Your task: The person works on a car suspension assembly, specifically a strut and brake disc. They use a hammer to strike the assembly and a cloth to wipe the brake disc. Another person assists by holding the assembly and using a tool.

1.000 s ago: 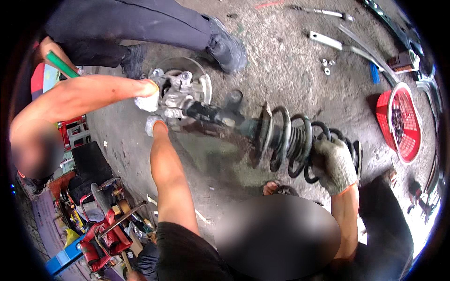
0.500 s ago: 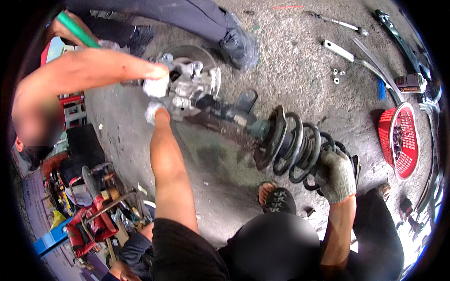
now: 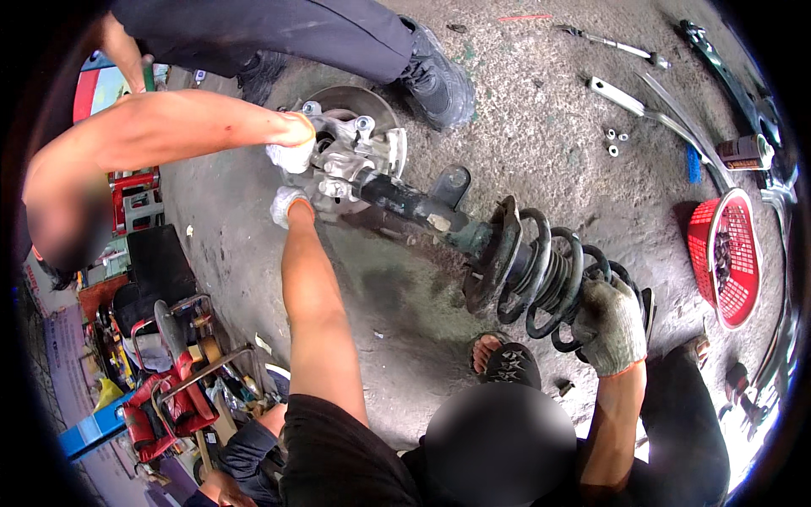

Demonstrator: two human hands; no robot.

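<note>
A strut with a coil spring (image 3: pixel 541 270) lies slantwise across the middle, its lower end at a metal steering knuckle (image 3: pixel 346 160) with a brake disc (image 3: pixel 390 100) behind. My right hand (image 3: pixel 610 328), in a grey-white knit glove, is closed round the coils near the strut's upper end. My left hand (image 3: pixel 291 207), in a whitish glove, is closed beside the knuckle; what its fingers hold is hidden. Just above it, a co-worker's gloved hand (image 3: pixel 291 154) reaches to the knuckle from the left.
Another person's shoe (image 3: pixel 435 84) stands beyond the disc. At right are a red basket (image 3: pixel 748 279) of small parts, a can (image 3: pixel 745 152), a long-handled tool (image 3: pixel 617 95) and several nuts (image 3: pixel 613 150). Red-framed clutter (image 3: pixel 173 397) fills the lower left. A sandalled foot (image 3: pixel 487 353) is below the strut.
The whole scene sits slightly further right and lower in the picture. A green handle at upper left, held by another person, has swung and now shows only partly. My hands keep their places.
</note>
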